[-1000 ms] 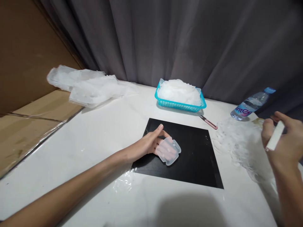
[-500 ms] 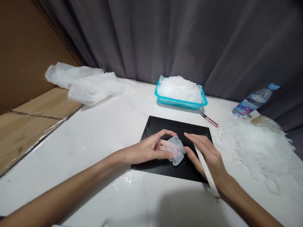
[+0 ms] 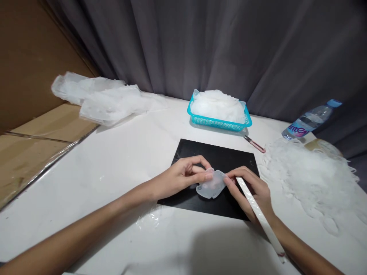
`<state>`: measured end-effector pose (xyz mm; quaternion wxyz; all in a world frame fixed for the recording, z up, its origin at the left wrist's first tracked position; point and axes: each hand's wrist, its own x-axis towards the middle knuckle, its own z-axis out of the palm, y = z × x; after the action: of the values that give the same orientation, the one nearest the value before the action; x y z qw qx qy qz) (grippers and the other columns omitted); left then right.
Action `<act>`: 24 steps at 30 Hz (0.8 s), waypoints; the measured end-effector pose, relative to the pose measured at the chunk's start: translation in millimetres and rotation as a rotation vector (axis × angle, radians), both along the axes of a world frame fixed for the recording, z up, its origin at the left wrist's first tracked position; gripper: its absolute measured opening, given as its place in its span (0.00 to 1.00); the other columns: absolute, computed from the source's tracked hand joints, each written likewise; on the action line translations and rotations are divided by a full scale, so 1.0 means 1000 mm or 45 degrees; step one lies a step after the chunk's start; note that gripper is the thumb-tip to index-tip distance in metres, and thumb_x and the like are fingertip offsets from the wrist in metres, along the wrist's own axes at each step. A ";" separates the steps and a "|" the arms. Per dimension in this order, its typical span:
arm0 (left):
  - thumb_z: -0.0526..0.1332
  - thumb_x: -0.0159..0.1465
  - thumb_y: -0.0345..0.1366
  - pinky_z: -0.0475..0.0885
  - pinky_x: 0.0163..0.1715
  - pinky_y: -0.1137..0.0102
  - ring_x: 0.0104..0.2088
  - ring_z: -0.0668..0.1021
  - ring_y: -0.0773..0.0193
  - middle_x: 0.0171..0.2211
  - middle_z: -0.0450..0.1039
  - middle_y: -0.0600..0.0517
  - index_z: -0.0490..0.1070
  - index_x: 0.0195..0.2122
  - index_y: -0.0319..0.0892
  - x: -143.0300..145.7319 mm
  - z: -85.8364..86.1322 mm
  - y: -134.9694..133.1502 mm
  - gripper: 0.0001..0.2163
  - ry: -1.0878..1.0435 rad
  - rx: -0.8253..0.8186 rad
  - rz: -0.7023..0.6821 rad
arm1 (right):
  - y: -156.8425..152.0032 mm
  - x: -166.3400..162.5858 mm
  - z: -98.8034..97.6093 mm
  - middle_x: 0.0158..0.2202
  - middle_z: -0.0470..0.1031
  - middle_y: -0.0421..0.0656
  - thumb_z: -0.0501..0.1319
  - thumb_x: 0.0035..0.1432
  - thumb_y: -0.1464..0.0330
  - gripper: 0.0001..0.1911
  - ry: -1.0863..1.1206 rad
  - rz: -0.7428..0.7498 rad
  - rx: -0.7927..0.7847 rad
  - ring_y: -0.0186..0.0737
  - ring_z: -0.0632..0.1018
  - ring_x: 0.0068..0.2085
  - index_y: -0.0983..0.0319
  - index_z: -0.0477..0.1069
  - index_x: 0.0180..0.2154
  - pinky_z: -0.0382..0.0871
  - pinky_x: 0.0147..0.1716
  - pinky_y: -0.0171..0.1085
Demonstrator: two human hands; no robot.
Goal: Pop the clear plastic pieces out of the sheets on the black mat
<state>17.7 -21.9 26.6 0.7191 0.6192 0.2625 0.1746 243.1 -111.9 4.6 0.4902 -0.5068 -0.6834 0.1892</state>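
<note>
A small translucent plastic piece (image 3: 211, 186) with rounded corners lies over the black mat (image 3: 229, 158) in the middle of the white table. My left hand (image 3: 183, 175) pinches its left edge with thumb and fingertips. My right hand (image 3: 252, 189) meets the piece from the right, fingers pressed on its edge, and also holds a long white flat stick (image 3: 259, 217) that runs back along my wrist.
A turquoise basket (image 3: 219, 123) heaped with translucent pieces stands behind the mat. A pink-handled tool (image 3: 254, 144) lies beside it. A pile of clear plastic scraps (image 3: 309, 177) covers the right side, a water bottle (image 3: 311, 119) beyond it. Crumpled plastic bags (image 3: 100, 99) and cardboard (image 3: 31, 130) lie at left.
My right hand came down from the far right with the white stick and now grips the plastic piece together with my left hand, which has pinched its edge.
</note>
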 end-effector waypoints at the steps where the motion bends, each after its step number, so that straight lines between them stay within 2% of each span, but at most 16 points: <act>1: 0.63 0.72 0.45 0.65 0.34 0.70 0.30 0.73 0.67 0.31 0.78 0.53 0.70 0.44 0.41 0.000 0.002 0.000 0.12 0.011 0.026 0.008 | -0.001 0.000 0.000 0.33 0.75 0.41 0.64 0.66 0.73 0.04 0.001 0.018 0.007 0.37 0.75 0.31 0.58 0.75 0.39 0.72 0.32 0.37; 7: 0.62 0.73 0.45 0.61 0.29 0.72 0.26 0.67 0.69 0.24 0.70 0.58 0.72 0.42 0.41 -0.001 0.012 -0.007 0.12 0.081 0.278 0.053 | -0.004 0.001 0.002 0.33 0.76 0.42 0.63 0.65 0.75 0.06 -0.006 0.102 0.060 0.38 0.75 0.33 0.59 0.76 0.41 0.71 0.33 0.38; 14: 0.61 0.74 0.43 0.63 0.29 0.74 0.28 0.72 0.69 0.29 0.79 0.56 0.76 0.43 0.43 -0.003 0.017 -0.014 0.10 0.163 0.650 0.041 | -0.006 0.003 0.003 0.38 0.77 0.44 0.65 0.63 0.76 0.11 0.016 0.078 0.105 0.38 0.77 0.35 0.60 0.77 0.47 0.73 0.35 0.38; 19: 0.60 0.75 0.40 0.68 0.31 0.74 0.33 0.80 0.65 0.37 0.83 0.51 0.77 0.46 0.42 -0.003 0.017 -0.018 0.09 0.089 0.749 -0.008 | -0.008 0.001 0.008 0.37 0.77 0.44 0.67 0.61 0.78 0.15 -0.027 0.134 0.208 0.40 0.77 0.37 0.60 0.76 0.49 0.73 0.36 0.39; 24: 0.60 0.75 0.41 0.65 0.28 0.74 0.30 0.77 0.67 0.33 0.82 0.53 0.77 0.45 0.42 -0.001 0.016 -0.020 0.10 0.120 0.680 -0.017 | -0.008 -0.005 0.009 0.34 0.77 0.43 0.66 0.62 0.79 0.14 -0.012 0.145 0.224 0.40 0.77 0.36 0.60 0.77 0.47 0.73 0.35 0.39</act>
<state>16.9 -42.2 42.6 0.5183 0.7963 0.2361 0.2038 237.8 -120.3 13.1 0.5180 -0.4232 -0.7274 0.1534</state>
